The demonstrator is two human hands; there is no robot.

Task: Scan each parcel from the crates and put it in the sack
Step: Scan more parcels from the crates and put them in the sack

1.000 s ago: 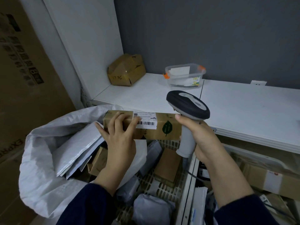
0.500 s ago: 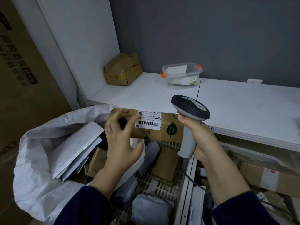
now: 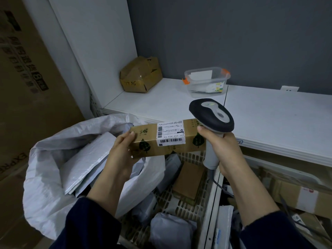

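A long brown cardboard parcel with a white barcode label and green leaf prints is held level above the crate. My left hand grips its left end from below. My right hand grips the grey handle of a barcode scanner, whose black head sits over the parcel's right end; the forefinger touches the parcel. The white woven sack gapes open at the lower left with grey mailers inside. A beige plastic crate below holds grey bags and a small brown box.
A white shelf runs behind, carrying a crumpled brown box and a clear plastic tub with orange clips. A second crate with boxes lies at the right. A big printed carton stands at the left.
My left hand shifted from the top of the parcel to under its left end, and the parcel turned so the label's barcode faces me. The scanner stayed over the right end.
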